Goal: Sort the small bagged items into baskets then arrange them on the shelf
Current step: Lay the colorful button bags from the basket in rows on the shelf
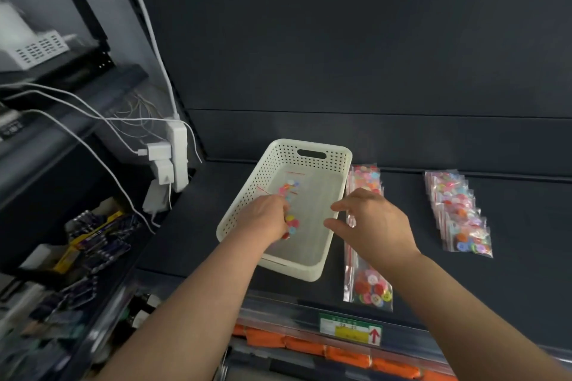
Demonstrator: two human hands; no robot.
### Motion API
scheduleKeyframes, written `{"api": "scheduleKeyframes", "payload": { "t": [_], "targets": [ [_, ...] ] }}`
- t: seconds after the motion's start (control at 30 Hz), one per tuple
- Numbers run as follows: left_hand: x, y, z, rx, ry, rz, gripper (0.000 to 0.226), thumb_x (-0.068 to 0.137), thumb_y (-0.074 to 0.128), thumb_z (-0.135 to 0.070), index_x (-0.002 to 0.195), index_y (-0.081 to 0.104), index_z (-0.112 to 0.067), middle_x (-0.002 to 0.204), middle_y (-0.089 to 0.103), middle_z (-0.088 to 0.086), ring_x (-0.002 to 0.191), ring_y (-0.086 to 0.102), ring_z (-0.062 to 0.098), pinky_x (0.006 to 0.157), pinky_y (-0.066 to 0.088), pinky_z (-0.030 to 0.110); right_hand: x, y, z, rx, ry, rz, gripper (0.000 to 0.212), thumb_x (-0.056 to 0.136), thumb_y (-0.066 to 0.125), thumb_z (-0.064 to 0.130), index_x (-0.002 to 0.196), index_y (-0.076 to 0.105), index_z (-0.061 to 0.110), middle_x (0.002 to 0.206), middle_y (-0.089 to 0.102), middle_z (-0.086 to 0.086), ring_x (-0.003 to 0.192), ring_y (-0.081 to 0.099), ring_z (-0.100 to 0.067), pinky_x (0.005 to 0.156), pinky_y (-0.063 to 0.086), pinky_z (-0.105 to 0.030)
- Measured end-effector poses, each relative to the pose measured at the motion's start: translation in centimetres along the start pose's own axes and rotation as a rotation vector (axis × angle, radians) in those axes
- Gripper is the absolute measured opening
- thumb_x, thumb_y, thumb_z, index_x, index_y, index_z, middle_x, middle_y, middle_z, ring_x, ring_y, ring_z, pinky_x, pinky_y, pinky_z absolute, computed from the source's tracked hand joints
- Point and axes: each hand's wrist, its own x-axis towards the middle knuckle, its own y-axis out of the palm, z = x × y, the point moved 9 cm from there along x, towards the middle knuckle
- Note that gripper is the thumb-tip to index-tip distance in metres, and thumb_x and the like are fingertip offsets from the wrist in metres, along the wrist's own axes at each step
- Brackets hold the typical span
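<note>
Head view:

1. Dark grey metal shelf board (464, 272): it bears the basket and runs off to the basket's right.
2. Cream perforated plastic basket (278, 161): it stands on the shelf board at mid-frame, with a handle slot in its far wall.
3. Near row of clear button bags (370, 284): overlapped flat on the board just beside the basket's right wall. The middle of the row is hidden under the right hand.
4. Far row of clear button bags (461, 216): also overlapped, well apart from the basket on its right, beyond the near row.
5. Orange packs (309, 345): a line of them on the level below the basket.
6. White power strip (178, 145): to the basket's left, with white plugs and cables in it.
7. Right hand (371, 223): above the basket's right rim, fingers loosely spread, thumb and forefinger apart, holding nothing.
8. Left hand (267, 216): inside the basket at its left wall, fingers curled round a bag.
9. Green and yellow shelf label (351, 328): on the board's front edge, below the basket, with a red arrow.
10. Clear bag of coloured buttons (291, 192): blurred, in the left hand, low inside the basket. Whether it touches the basket floor cannot be told.
</note>
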Motion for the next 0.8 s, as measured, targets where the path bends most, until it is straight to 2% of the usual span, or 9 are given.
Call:
{"api": "scheduleKeyframes", "payload": {
  "t": [0.13, 0.23, 0.33, 0.47, 0.53, 0.63, 0.7, 0.77, 0.8],
  "targets": [
    [0.6, 0.2, -0.4, 0.035, 0.029, 0.047, 0.062, 0.081, 0.078, -0.023, 0.137, 0.050, -0.022, 0.112, 0.059, -0.002, 0.088, 0.063, 0.015, 0.081, 0.057, 0.034, 0.0, 0.1, 0.0, 0.003, 0.050, 0.014, 0.034, 0.085, 0.060, 0.054, 0.113, 0.066, 0.036, 0.111, 0.060, 0.016, 0.092, 0.058, -0.004, 0.076, 0.056, -0.027],
    [0.4, 0.2, 0.1, -0.010, -0.033, 0.108, 0.065, 0.079, 0.080, -0.022, 0.136, 0.049, -0.017, 0.099, 0.066, 0.004, 0.065, 0.069, 0.014, 0.062, 0.059, 0.032, -0.2, 0.1, 0.0, 0.009, 0.075, 0.024, 0.034, 0.085, 0.060, 0.053, 0.113, 0.066, 0.036, 0.109, 0.061, 0.016, 0.090, 0.059, -0.005, 0.076, 0.056, -0.027],
    [0.0, 0.1, 0.5, -0.072, -0.060, 0.123, 0.051, 0.079, 0.080, -0.024, 0.123, 0.058, -0.011, 0.084, 0.068, 0.003, 0.056, 0.065, 0.012, 0.045, 0.043, 0.025, -0.4, -0.1, 0.0, 0.006, 0.087, 0.027, 0.034, 0.086, 0.059, 0.053, 0.115, 0.065, 0.036, 0.108, 0.063, 0.015, 0.090, 0.060, -0.005, 0.075, 0.056, -0.027],
    [-0.5, -2.2, -0.2, -0.275, 0.042, -0.057, 0.024, 0.077, 0.081, -0.029, 0.092, 0.064, -0.020, 0.080, 0.056, -0.014, 0.073, 0.058, 0.011, 0.059, 0.045, 0.027, -0.7, -0.1, 0.0, 0.004, 0.069, 0.021, 0.034, 0.088, 0.057, 0.051, 0.117, 0.064, 0.034, 0.110, 0.063, 0.014, 0.092, 0.060, -0.005, 0.077, 0.055, -0.025],
    [-1.3, -4.0, -1.3, -0.458, 0.128, -0.159, 0.025, 0.075, 0.082, -0.032, 0.078, 0.060, -0.020, 0.077, 0.058, -0.009, 0.073, 0.055, 0.011, 0.065, 0.044, 0.030, -0.8, -0.2, -0.6, 0.140, 0.105, -0.010, 0.037, 0.087, 0.061, 0.048, 0.120, 0.063, 0.031, 0.112, 0.063, 0.013, 0.096, 0.059, -0.006, 0.080, 0.052, -0.025],
    [-2.5, -5.1, -4.0, -0.788, 0.220, -0.104, 0.029, 0.071, 0.085, -0.026, 0.084, 0.064, -0.010, 0.079, 0.066, 0.003, 0.075, 0.061, 0.015, 0.074, 0.050, 0.036, -0.8, -0.3, -2.1, 0.585, 0.212, -0.015, 0.044, 0.084, 0.066, 0.043, 0.124, 0.059, 0.025, 0.112, 0.064, 0.013, 0.096, 0.060, -0.001, 0.082, 0.049, -0.020],
    [-3.1, -5.0, -6.3, -0.855, 0.275, -0.039, 0.026, 0.071, 0.085, -0.021, 0.080, 0.063, -0.012, 0.074, 0.065, -0.002, 0.073, 0.060, 0.012, 0.078, 0.053, 0.038, -1.2, -0.7, -2.8, 0.900, 0.273, -0.002, 0.028, 0.086, 0.066, 0.031, 0.111, 0.065, 0.018, 0.097, 0.070, 0.008, 0.083, 0.065, 0.002, 0.072, 0.049, -0.014],
    [-3.5, -4.5, -8.6, -0.848, 0.319, 0.016, 0.023, 0.072, 0.085, -0.018, 0.080, 0.063, -0.013, 0.074, 0.066, -0.004, 0.073, 0.062, 0.011, 0.078, 0.055, 0.037, -1.9, -1.8, -4.2, 1.043, 0.315, -0.050, 0.009, 0.089, 0.063, 0.018, 0.091, 0.071, 0.014, 0.082, 0.072, 0.002, 0.069, 0.065, 0.001, 0.062, 0.048, -0.010],
    [-3.7, -4.2, -9.7, -0.852, 0.334, 0.038, 0.023, 0.073, 0.084, -0.018, 0.083, 0.065, -0.012, 0.076, 0.069, -0.003, 0.073, 0.064, 0.009, 0.076, 0.055, 0.034, -2.4, -2.4, -5.2, 1.060, 0.341, -0.082, 0.010, 0.090, 0.062, 0.016, 0.085, 0.070, 0.013, 0.079, 0.072, -0.001, 0.066, 0.065, -0.002, 0.058, 0.047, -0.010]
  ]
}}
